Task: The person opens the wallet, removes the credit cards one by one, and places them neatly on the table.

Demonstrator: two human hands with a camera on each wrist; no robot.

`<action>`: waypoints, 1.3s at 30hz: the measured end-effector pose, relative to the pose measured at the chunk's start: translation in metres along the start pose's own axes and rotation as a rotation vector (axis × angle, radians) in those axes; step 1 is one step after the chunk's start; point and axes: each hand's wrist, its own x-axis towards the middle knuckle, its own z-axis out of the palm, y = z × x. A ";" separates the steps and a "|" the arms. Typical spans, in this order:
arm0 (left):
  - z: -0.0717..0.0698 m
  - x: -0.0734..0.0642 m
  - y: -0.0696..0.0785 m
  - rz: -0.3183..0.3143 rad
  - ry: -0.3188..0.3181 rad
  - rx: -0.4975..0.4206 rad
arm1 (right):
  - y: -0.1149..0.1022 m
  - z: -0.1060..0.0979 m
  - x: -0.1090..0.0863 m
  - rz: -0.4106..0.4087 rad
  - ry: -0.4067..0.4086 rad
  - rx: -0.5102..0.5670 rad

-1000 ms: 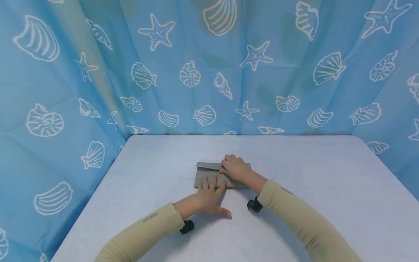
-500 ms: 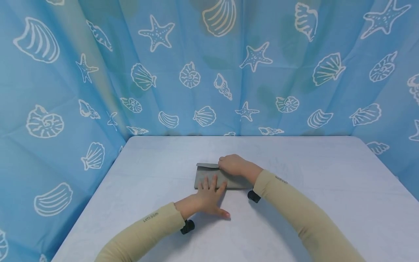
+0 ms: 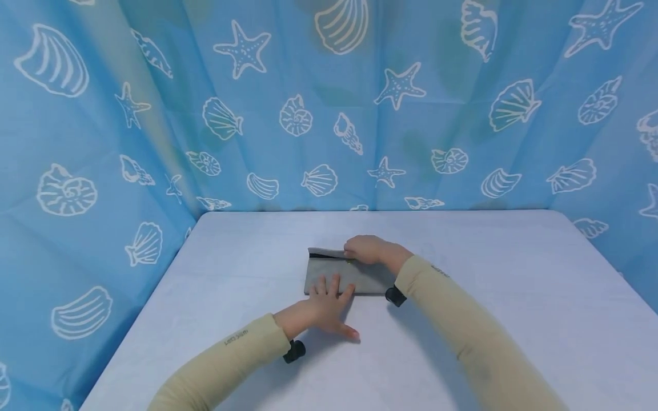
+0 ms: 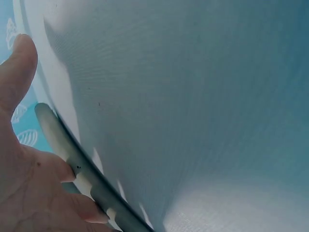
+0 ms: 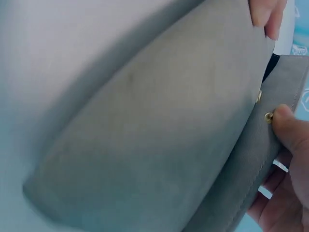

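Note:
A grey, leather-like pouch (image 3: 372, 279) with a long flap (image 3: 324, 252) lies flat on the white table. My left hand (image 3: 326, 308) rests on its near edge, fingers straight and spread, thumb out to the side. With my right hand (image 3: 370, 249), I pinch the flap at its middle and hold it raised from the body, so a dark opening shows on the left. In the right wrist view, the thumb presses beside a gold snap (image 5: 269, 117) on the flap, and a second gold snap part (image 5: 259, 96) shows at the body's edge.
The white table (image 3: 231, 257) spreads around the pouch on all sides. Behind it and along the left hangs a blue curtain (image 3: 277, 51) with white shells and starfish. Both forearms wear beige sleeves (image 3: 231, 359), with a small black device at each wrist.
My right hand has shifted slightly from over the flap to grip its edge. The flap has come up off the body, uncovering a dark gap. The left hand stays in place.

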 end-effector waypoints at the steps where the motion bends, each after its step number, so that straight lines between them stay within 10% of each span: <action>1: 0.000 0.000 0.000 0.001 0.000 0.001 | 0.001 -0.002 -0.001 -0.006 -0.002 0.009; 11: 0.001 -0.002 0.001 -0.005 0.004 -0.006 | 0.026 -0.024 -0.022 0.080 -0.063 0.153; 28: -0.002 -0.002 0.000 0.004 -0.018 -0.017 | 0.056 0.021 -0.044 0.341 0.409 0.113; 39: -0.003 -0.003 0.001 -0.004 -0.025 -0.010 | 0.067 0.030 -0.053 0.271 0.320 0.031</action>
